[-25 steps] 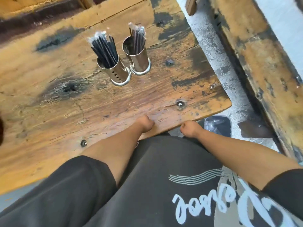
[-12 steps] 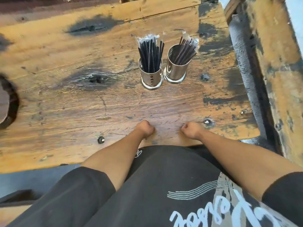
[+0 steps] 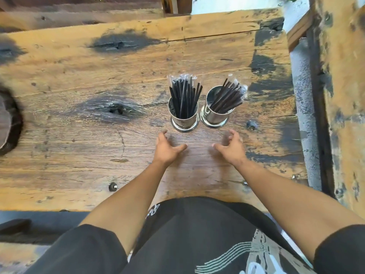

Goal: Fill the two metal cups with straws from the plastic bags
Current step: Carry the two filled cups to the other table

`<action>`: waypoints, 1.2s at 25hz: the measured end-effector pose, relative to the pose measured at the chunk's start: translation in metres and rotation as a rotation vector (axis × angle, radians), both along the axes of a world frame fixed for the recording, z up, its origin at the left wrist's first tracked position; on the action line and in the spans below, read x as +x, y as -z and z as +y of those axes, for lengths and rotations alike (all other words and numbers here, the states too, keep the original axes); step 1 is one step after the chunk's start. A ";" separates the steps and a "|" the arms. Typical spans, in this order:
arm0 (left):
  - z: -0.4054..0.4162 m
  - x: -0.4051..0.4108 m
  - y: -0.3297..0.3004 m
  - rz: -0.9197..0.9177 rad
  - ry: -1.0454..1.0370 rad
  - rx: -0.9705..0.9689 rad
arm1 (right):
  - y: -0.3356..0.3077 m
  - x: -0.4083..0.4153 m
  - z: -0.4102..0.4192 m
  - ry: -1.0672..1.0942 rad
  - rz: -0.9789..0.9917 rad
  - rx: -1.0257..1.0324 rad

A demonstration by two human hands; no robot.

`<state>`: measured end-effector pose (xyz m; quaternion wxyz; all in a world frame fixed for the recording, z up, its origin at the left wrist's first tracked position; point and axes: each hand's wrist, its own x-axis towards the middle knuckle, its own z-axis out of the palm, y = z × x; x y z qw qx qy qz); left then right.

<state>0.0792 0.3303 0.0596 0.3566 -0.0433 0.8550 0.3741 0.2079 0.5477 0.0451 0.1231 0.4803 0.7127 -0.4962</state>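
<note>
Two shiny metal cups stand side by side on the worn wooden table (image 3: 83, 80). The left cup (image 3: 184, 120) holds a bunch of black straws (image 3: 184, 95) in clear wrappers, standing nearly upright. The right cup (image 3: 216, 116) holds black wrapped straws (image 3: 229, 97) that lean to the right. My left hand (image 3: 167, 148) hovers just in front of the left cup, fingers spread, holding nothing. In front of the right cup, my right hand (image 3: 230, 147) is likewise spread and holds nothing. Neither hand touches a cup. No plastic bag is in view.
A dark round object (image 3: 8, 123) sits at the table's left edge. A wooden bench or beam (image 3: 343, 95) runs along the right, past a gap of grey floor (image 3: 304, 115). Bolts (image 3: 112, 186) stud the tabletop near its front edge.
Both hands have left the table's front edge, where they rested as closed fists, and reached forward toward the cups with fingers spread. The camera view has shifted so the cups sit nearer the centre.
</note>
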 end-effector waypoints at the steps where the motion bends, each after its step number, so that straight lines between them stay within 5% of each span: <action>1: 0.006 -0.008 0.001 0.018 -0.017 0.041 | 0.002 -0.010 0.009 0.032 0.036 -0.016; 14: 0.048 -0.069 0.025 0.217 0.065 0.292 | 0.024 -0.070 0.052 -0.072 0.285 0.042; 30: -0.013 0.001 -0.028 0.294 -0.086 0.385 | -0.014 -0.013 -0.021 -0.086 0.333 0.042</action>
